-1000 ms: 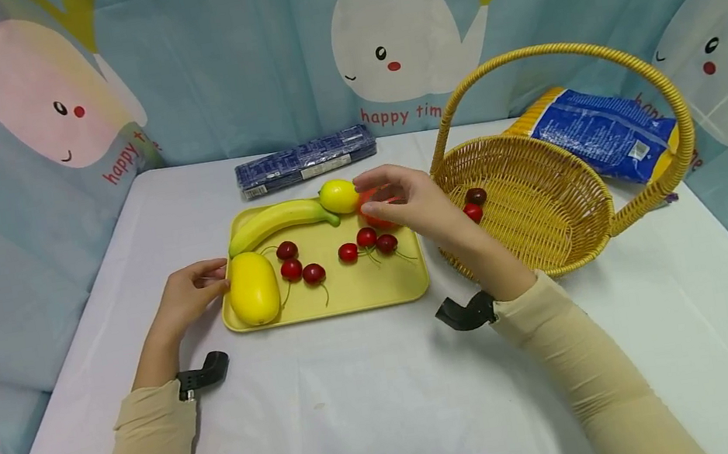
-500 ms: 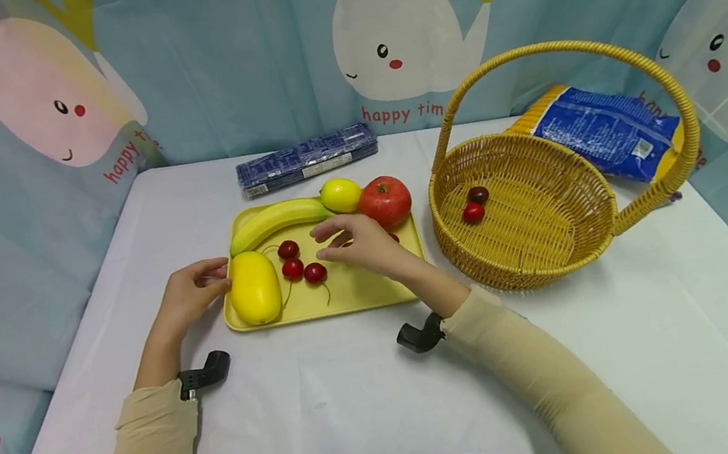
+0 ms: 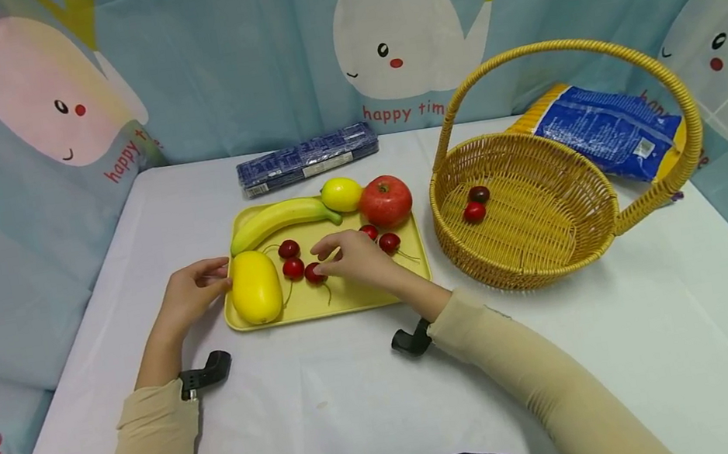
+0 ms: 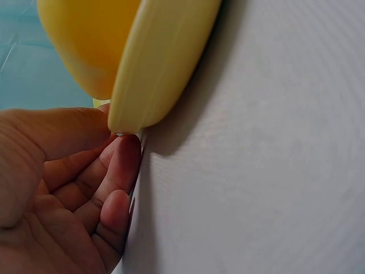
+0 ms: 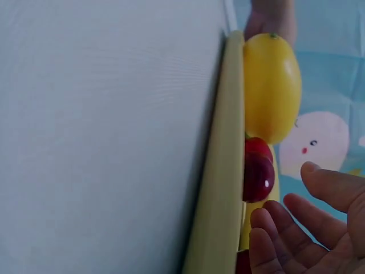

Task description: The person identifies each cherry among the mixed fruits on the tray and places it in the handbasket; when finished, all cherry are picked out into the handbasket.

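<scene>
On the yellow tray [image 3: 354, 299] lie several dark red cherries with stems. My right hand [image 3: 358, 261] hovers low over it, fingertips beside the nearest cherry [image 3: 313, 274]. In the right wrist view, thumb and fingers stand apart near a cherry [image 5: 259, 178], nothing between them. My left hand [image 3: 187, 296] holds the tray's left edge, beside a smooth yellow oval fruit [image 3: 256, 288]. In the left wrist view, its thumb and fingers meet at the tray rim [image 4: 145, 103]. Two more cherries [image 3: 390, 243] show behind my right hand, which may hide another.
A banana [image 3: 278, 220], a lemon [image 3: 341, 194] and a red round fruit [image 3: 385, 201] line the tray's back. Right of it stands a tall-handled wicker basket [image 3: 535, 240] holding two cherries [image 3: 474, 212]. Behind are a dark blue package [image 3: 308, 160] and a blue-yellow bag [image 3: 603, 128].
My right hand has moved from beside the basket and red fruit leftward and down to the left group of cherries. My left hand stays at the tray's edge.
</scene>
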`<act>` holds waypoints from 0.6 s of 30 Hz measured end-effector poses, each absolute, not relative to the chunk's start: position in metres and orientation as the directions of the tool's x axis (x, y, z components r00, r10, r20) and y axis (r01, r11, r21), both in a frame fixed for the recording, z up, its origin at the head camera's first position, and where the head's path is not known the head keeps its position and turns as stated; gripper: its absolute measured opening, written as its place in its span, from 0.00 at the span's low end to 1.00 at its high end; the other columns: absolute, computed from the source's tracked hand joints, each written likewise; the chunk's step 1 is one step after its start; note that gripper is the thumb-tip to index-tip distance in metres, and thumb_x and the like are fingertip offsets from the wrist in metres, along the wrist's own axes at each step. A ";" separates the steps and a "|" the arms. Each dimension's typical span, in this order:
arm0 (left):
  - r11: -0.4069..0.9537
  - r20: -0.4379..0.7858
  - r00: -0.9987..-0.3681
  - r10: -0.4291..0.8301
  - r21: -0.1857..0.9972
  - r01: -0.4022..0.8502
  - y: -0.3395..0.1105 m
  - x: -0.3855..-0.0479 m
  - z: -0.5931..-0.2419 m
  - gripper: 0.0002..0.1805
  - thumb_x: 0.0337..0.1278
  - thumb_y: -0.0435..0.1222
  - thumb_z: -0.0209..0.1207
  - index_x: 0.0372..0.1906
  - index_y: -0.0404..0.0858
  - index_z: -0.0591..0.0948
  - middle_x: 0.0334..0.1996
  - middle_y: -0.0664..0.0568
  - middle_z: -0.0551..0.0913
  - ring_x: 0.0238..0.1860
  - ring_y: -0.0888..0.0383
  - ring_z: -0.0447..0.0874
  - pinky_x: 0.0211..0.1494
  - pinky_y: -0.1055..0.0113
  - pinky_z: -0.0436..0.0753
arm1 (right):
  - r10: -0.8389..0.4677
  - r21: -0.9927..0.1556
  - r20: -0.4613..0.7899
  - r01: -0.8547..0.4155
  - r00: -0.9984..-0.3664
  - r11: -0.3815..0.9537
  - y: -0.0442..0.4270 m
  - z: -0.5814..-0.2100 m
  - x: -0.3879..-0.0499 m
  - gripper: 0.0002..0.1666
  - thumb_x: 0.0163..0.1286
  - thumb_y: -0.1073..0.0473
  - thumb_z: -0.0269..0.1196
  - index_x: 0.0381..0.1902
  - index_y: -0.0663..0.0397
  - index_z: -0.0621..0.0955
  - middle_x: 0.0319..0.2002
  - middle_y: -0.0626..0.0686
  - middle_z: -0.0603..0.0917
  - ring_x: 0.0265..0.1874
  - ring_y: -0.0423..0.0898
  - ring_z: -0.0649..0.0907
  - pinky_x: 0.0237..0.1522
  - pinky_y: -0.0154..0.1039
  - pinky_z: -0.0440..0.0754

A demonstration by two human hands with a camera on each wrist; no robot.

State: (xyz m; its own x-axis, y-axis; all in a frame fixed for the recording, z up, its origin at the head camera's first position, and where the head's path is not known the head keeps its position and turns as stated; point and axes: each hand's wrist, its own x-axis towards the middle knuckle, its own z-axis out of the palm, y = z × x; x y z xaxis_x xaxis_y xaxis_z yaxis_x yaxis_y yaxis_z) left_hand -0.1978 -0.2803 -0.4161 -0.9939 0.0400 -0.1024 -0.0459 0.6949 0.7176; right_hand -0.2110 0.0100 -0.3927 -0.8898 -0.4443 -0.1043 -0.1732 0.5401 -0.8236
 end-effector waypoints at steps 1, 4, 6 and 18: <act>0.693 -0.105 -0.994 0.040 0.720 -0.048 -0.281 -0.198 -0.416 0.25 0.57 0.36 0.58 0.60 0.31 0.71 0.46 0.38 0.77 0.40 0.52 0.76 0.36 0.80 0.71 | -0.440 -0.814 -0.106 -0.177 -0.891 0.554 0.008 -0.392 -0.210 0.20 0.59 0.55 0.66 0.50 0.54 0.81 0.40 0.49 0.83 0.36 0.43 0.80 0.36 0.32 0.76; 0.692 -0.104 -0.993 0.053 0.721 -0.039 -0.281 -0.196 -0.415 0.25 0.58 0.36 0.58 0.60 0.30 0.71 0.46 0.38 0.77 0.42 0.50 0.76 0.37 0.82 0.71 | -0.432 -0.786 -0.110 -0.188 -0.895 0.589 0.004 -0.392 -0.208 0.20 0.59 0.55 0.65 0.50 0.54 0.81 0.40 0.49 0.83 0.36 0.42 0.80 0.37 0.31 0.76; 0.692 -0.107 -0.993 0.055 0.721 -0.039 -0.281 -0.196 -0.415 0.25 0.59 0.36 0.58 0.60 0.31 0.70 0.46 0.37 0.77 0.43 0.48 0.76 0.37 0.83 0.70 | -0.426 -0.768 -0.107 -0.197 -0.898 0.609 0.001 -0.393 -0.207 0.20 0.59 0.55 0.66 0.50 0.53 0.81 0.41 0.49 0.83 0.35 0.41 0.80 0.37 0.31 0.75; 0.693 -0.106 -0.993 0.054 0.720 -0.039 -0.282 -0.197 -0.415 0.25 0.59 0.36 0.57 0.61 0.31 0.70 0.47 0.38 0.77 0.43 0.48 0.76 0.37 0.83 0.70 | -0.462 -0.752 -0.116 -0.226 -0.879 0.620 -0.006 -0.399 -0.205 0.22 0.55 0.58 0.69 0.49 0.54 0.81 0.40 0.47 0.82 0.33 0.41 0.77 0.34 0.29 0.74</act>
State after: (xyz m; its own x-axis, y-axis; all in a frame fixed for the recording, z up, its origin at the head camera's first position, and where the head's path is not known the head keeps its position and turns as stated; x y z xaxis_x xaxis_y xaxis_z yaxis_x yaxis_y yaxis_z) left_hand -0.1965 -0.2816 -0.4153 -0.9929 0.0543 -0.1056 -0.0387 0.6930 0.7199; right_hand -0.2050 -0.0057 -0.3992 -0.8795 -0.4617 -0.1156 -0.2265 0.6196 -0.7516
